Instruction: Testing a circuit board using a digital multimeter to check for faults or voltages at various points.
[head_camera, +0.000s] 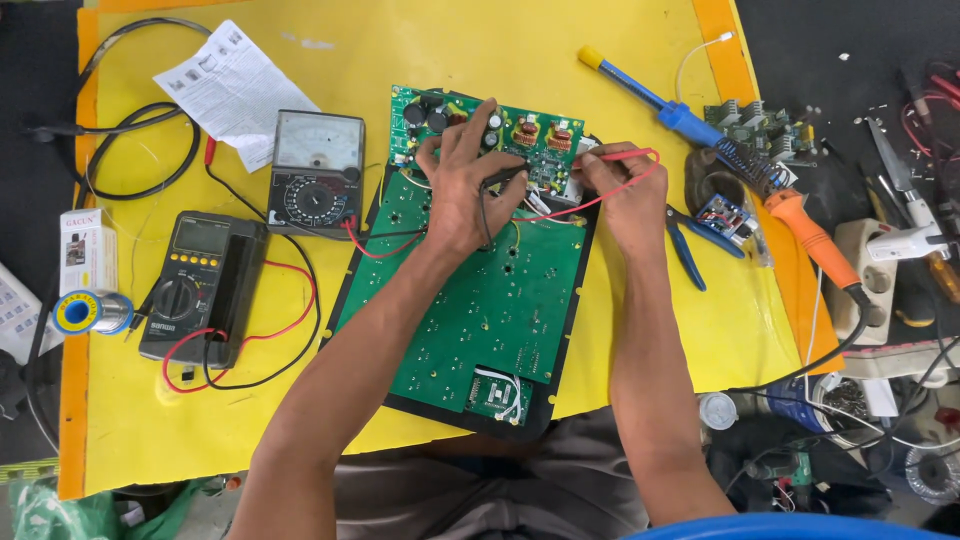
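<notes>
A large green circuit board (500, 300) lies on a black backing in the middle of the yellow mat (400, 50). A smaller green board (545, 140) with capacitors and coils sits at its far end. My left hand (462, 185) rests on the boards and holds a black test probe (503, 178) down on the smaller board. My right hand (625, 195) pinches a red test probe (625, 155), its tip pointing left at the same board. Red and black leads run from the probes to the analog multimeter (315, 172).
A dark digital multimeter (198, 285) with coiled leads lies at left, beside a solder spool (90, 312) and a small box. A folded paper sheet (232, 88) is at the back. At right lie a blue desoldering pump (650, 100), an orange soldering iron (805, 235), blue pliers (690, 250) and cluttered parts.
</notes>
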